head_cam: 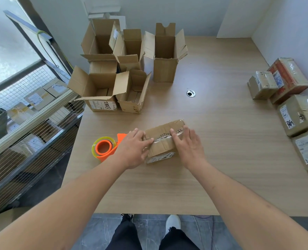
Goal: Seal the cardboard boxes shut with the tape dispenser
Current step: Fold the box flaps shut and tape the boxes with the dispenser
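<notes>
Wooden table (221, 141), both hands (133, 150) flat on box (165, 141)

I see a small box (165, 141) lying on the table (221, 159), near the front edge and about midway across. My left hand (134, 150) rests on its left end and my right hand (190, 147) on its right half, fingers laid flat on top. Just left of the left hand, the tape dispenser (104, 147) sits on the table. Behind it, at the far left corner, stands a cluster of open boxes (124, 69). Along the right edge lies a row of sealed parcels (294, 109). Between the two groups, a cable hole (191, 93) sits in the tabletop. Left of the table runs a wire shelf (23, 123) with more parcels on it.
</notes>
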A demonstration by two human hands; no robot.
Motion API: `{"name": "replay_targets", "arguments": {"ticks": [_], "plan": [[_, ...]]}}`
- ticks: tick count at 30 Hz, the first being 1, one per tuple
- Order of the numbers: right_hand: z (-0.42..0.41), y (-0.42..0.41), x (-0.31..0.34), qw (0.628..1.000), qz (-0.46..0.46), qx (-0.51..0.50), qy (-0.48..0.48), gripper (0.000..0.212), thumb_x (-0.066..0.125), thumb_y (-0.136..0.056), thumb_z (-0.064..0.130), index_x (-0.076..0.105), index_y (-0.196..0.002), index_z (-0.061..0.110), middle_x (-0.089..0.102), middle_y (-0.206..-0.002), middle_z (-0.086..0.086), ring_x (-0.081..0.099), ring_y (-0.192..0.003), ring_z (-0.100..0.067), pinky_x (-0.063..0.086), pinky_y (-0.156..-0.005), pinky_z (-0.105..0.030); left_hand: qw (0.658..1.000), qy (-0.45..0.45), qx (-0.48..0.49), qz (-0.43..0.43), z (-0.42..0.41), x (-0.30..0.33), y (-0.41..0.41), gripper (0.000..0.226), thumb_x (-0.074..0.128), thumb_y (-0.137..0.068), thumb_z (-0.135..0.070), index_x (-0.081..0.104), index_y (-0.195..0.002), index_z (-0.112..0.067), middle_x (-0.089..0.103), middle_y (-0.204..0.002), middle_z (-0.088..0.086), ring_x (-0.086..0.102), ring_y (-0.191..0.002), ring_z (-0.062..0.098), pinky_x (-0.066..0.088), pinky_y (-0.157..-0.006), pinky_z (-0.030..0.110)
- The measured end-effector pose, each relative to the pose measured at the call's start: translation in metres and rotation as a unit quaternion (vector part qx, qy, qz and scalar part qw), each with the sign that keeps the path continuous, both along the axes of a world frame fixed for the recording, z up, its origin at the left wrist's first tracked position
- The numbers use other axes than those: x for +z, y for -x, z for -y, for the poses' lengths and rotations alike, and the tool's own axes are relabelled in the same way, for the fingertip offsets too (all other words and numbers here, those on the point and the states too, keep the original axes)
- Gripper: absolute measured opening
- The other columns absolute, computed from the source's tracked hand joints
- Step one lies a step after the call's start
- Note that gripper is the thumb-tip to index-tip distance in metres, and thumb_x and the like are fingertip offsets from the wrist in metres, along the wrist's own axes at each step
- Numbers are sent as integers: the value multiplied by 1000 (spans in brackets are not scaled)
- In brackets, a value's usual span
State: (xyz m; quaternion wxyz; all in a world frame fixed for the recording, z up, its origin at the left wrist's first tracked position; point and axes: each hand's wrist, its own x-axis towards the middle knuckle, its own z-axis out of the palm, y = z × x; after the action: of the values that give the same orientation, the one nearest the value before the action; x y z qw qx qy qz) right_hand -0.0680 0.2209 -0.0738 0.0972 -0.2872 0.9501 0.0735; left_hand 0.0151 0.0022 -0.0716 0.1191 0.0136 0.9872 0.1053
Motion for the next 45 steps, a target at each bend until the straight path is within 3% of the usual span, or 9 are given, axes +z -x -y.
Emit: {"name": "replay_targets", "arguments": {"ticks": [5, 11, 16, 20, 23, 27, 35, 39, 45], "plan": [[29, -15, -1, 991, 103, -38, 80, 91, 60, -90, 39, 9, -162, 16, 17, -156, -21, 16, -145, -41, 17, -121, -48, 999, -35, -6, -21, 1, 0, -6, 52, 66, -89, -24, 60, -140, -28, 45, -114, 8, 49, -101, 30, 47, -94, 45], [30, -16, -7, 966, 216, 16, 144, 99, 59, -89, 69, 8, -164, 28, -21, -168, -12, -22, -154, -28, -1, -127, -44, 999, -35, 6, -26, 10, 2, -20, 51, 71, -87, -51, 62, -135, -37, 41, -111, 1, 47, -93, 25, 46, -91, 40], [32, -15, -11, 958, 179, 88, 207, 85, 81, -78, 54, 44, -151, 33, 9, -169, -5, 5, -155, -29, 19, -125, -46, 996, -43, 54, -59, 8, -5, -31, 42, 79, -83, -40, 69, -124, -38, 43, -107, 1, 45, -89, 25, 48, -83, 40], [20, -18, -13, 958, 105, 118, 238, 67, 92, -59, 52, 68, -118, 35, 45, -144, -3, 39, -132, -29, 38, -106, -47, 993, -68, 73, -64, -6, -7, -26, 40, 78, -85, -42, 69, -123, -39, 45, -106, 0, 44, -88, 24, 49, -84, 41], [11, -18, -10, 965, 21, 108, 240, 52, 95, -52, 46, 67, -93, 30, 54, -108, 2, 52, -97, -24, 48, -83, -40, 990, -82, 91, -69, -18, -9, -20, 43, 77, -85, -43, 68, -126, -37, 45, -109, 1, 42, -87, 24, 49, -87, 41], [3, -28, -17, 965, -2, 70, 253, 39, 92, -65, 26, 64, -92, 23, 65, -89, 5, 64, -78, -27, 49, -65, -35, 989, -102, 85, -65, -23, -10, -13, 48, 78, -84, -29, 66, -130, -31, 45, -112, 2, 47, -91, 26, 49, -91, 42], [-9, -15, -15, 921, 80, -188, 332, 18, 81, -84, 25, 72, -95, 15, 75, -87, -2, 70, -85, -27, 54, -77, -40, 988, -138, 5, -65, -6, -1, 4, 37, 71, -88, -6, 72, -124, -18, 49, -128, 8, 56, -111, 26, 49, -101, 37], [-2, -15, -14, 886, 123, -251, 370, 19, 84, -80, 17, 78, -99, 17, 78, -88, -1, 73, -87, -18, 57, -86, -37, 994, -100, 2, -42, 0, -5, 11, 43, 67, -95, -11, 65, -135, -25, 31, -163, 6, 26, -152, 23, 25, -122, 32], [9, -25, -19, 871, 151, -284, 372, 13, 74, -88, 17, 79, -100, 19, 78, -92, -1, 72, -91, -22, 53, -85, -33, 993, -109, 12, -39, -3, -13, 17, 40, 68, -95, -14, 66, -134, -22, 32, -163, 4, 28, -151, 17, 31, -119, 35]]}}
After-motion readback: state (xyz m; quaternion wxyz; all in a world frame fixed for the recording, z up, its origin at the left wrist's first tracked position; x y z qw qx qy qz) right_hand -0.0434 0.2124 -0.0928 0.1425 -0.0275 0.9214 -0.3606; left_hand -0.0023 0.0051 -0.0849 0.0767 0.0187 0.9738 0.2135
